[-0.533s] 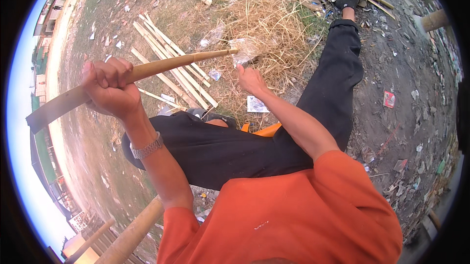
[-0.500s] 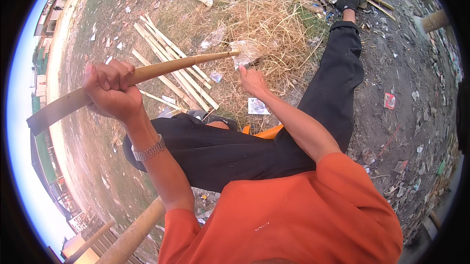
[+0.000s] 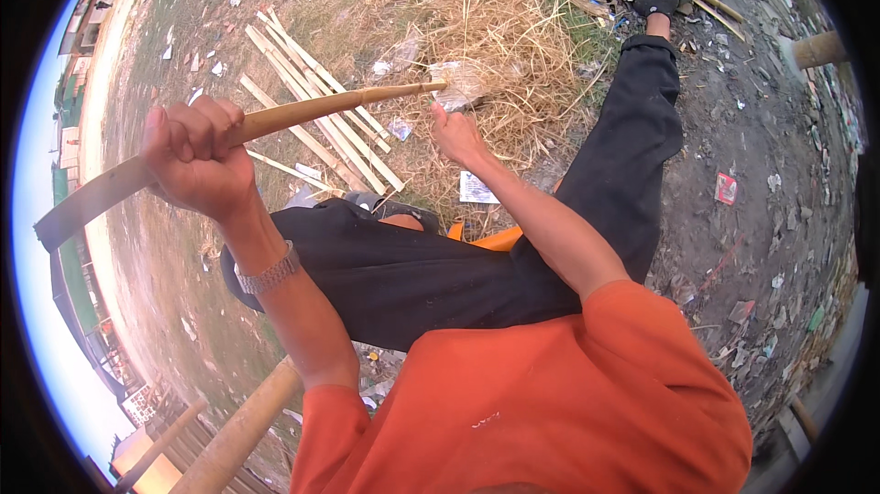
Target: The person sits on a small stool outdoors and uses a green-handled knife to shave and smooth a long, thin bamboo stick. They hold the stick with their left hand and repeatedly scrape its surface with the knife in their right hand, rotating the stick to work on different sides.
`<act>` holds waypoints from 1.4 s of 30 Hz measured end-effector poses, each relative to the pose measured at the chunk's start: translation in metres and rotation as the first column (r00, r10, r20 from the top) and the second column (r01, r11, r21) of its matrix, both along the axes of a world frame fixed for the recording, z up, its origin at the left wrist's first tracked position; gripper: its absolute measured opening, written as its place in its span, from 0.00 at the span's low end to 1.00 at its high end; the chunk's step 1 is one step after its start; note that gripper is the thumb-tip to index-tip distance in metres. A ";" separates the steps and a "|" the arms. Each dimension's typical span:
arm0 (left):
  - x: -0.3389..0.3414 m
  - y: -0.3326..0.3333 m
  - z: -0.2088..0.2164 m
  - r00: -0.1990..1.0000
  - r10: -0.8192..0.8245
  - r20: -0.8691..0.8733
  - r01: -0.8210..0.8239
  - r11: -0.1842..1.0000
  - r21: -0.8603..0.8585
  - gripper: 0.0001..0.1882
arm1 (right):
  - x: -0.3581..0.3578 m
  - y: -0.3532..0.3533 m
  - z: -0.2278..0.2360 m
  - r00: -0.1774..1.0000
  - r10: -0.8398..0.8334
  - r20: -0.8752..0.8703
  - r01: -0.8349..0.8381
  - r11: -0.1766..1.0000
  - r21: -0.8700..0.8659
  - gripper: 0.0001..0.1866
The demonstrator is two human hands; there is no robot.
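My left hand (image 3: pixel 197 150), with a metal-banded watch on its wrist, is wrapped round a long bamboo strip (image 3: pixel 312 109). The strip's broad, greyish end sticks out to the left past the fist. Its narrow end reaches right, over the straw. My right hand (image 3: pixel 461 138) is closed, thumb up, just below that narrow tip. Whatever lies in its fingers is hidden, and I cannot tell if it touches the strip. Past the bamboo strip, several pale split bamboo slats (image 3: pixel 298 82) lie on the ground in a loose bundle.
A heap of dry straw (image 3: pixel 522 63) lies ahead, with litter around it. My leg in black trousers (image 3: pixel 614 146) stretches out to the right. Something orange (image 3: pixel 500 239) shows between my legs. A thick bamboo pole (image 3: pixel 243 425) stands at lower left, another pole (image 3: pixel 819 49) at far right.
Both hands and the bamboo strip have shifted slightly left and up in the picture. The grip of the left hand is the same.
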State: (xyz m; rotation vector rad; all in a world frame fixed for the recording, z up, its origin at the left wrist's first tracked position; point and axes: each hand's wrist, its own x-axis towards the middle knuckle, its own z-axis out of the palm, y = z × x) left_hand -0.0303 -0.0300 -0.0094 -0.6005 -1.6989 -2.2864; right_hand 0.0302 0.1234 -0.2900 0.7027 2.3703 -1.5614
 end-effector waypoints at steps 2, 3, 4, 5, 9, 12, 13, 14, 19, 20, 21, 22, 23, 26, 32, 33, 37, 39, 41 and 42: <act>-0.002 0.006 0.002 1.000 -0.019 -0.024 0.019 1.000 -0.011 0.20 | -0.008 0.015 -0.017 0.999 -0.016 0.037 0.015 0.999 0.048 0.40; -0.004 0.008 0.004 0.999 -0.017 -0.041 0.017 1.000 -0.003 0.20 | -0.009 0.016 -0.019 0.996 -0.008 0.084 0.007 1.000 0.008 0.40; -0.002 0.006 0.003 0.999 0.000 -0.044 0.000 1.000 0.003 0.21 | -0.004 0.010 -0.012 0.999 -0.003 0.050 0.003 1.000 -0.007 0.40; -0.001 0.005 0.003 0.999 0.013 -0.052 -0.013 1.000 0.012 0.21 | -0.002 0.004 -0.004 1.000 -0.003 0.011 0.003 1.000 -0.019 0.40; -0.007 0.007 0.006 0.999 -0.009 -0.037 0.010 1.000 0.019 0.21 | -0.005 0.014 -0.047 0.997 -0.041 0.059 0.040 0.999 0.033 0.40; -0.006 -0.002 0.003 0.999 0.050 -0.013 -0.050 0.998 0.028 0.20 | -0.009 0.014 -0.039 0.998 -0.007 0.066 0.007 1.000 0.002 0.39; -0.006 0.000 0.003 0.998 0.056 -0.026 -0.055 0.998 0.025 0.21 | -0.010 0.011 -0.033 0.999 0.004 0.048 -0.004 1.000 -0.004 0.39; -0.005 0.000 0.003 0.997 0.063 -0.039 -0.062 0.998 0.022 0.21 | -0.011 0.009 -0.030 0.999 0.017 0.030 -0.016 1.000 -0.010 0.39; -0.007 0.000 0.005 1.000 0.015 0.002 -0.015 0.999 0.038 0.21 | -0.017 0.020 -0.081 0.980 -0.093 0.174 0.082 0.994 0.068 0.37; -0.007 -0.002 0.004 0.999 0.033 0.007 -0.033 0.999 0.041 0.21 | -0.017 0.017 -0.080 0.982 -0.066 0.177 0.055 0.996 0.064 0.36; -0.006 -0.003 0.004 0.999 0.051 0.012 -0.051 0.998 0.044 0.21 | -0.016 0.015 -0.079 0.983 -0.040 0.180 0.029 0.998 0.060 0.36; -0.007 -0.001 0.005 0.998 0.067 0.010 -0.068 0.996 0.054 0.21 | -0.019 0.018 -0.081 0.984 -0.016 0.175 0.005 0.998 0.063 0.35; -0.007 0.001 0.005 0.996 0.089 0.009 -0.089 0.994 0.057 0.21 | -0.019 0.023 -0.082 0.978 -0.011 0.210 -0.018 0.991 0.135 0.35; -0.011 0.002 0.004 0.991 0.132 0.001 -0.132 0.990 0.055 0.21 | -0.017 0.037 -0.087 0.961 -0.016 0.276 -0.062 0.960 0.273 0.33; -0.002 -0.007 0.007 0.995 0.096 0.024 -0.098 0.992 0.075 0.21 | -0.018 0.074 -0.066 0.944 -0.028 0.329 -0.089 0.938 0.335 0.34; -0.002 -0.010 0.011 0.997 0.080 0.017 -0.082 0.992 0.097 0.21 | -0.018 0.082 -0.060 0.935 0.019 0.353 -0.142 0.934 0.326 0.35; -0.004 0.000 0.004 0.989 0.135 0.055 -0.139 0.986 0.092 0.22 | -0.023 0.094 -0.038 0.911 0.035 0.410 -0.151 0.955 0.256 0.31; -0.001 -0.002 0.002 0.991 0.126 0.041 -0.129 0.989 0.072 0.22 | -0.022 0.091 -0.012 0.897 0.077 0.435 -0.190 0.956 0.222 0.33; 0.001 -0.001 0.002 0.995 0.089 0.036 -0.091 0.993 0.073 0.22 | -0.018 0.090 0.013 0.904 0.120 0.411 -0.226 0.949 0.221 0.35; 0.002 -0.002 0.000 0.996 0.077 0.039 -0.080 0.994 0.071 0.22 | -0.017 0.085 0.009 0.903 0.155 0.401 -0.242 0.954 0.175 0.35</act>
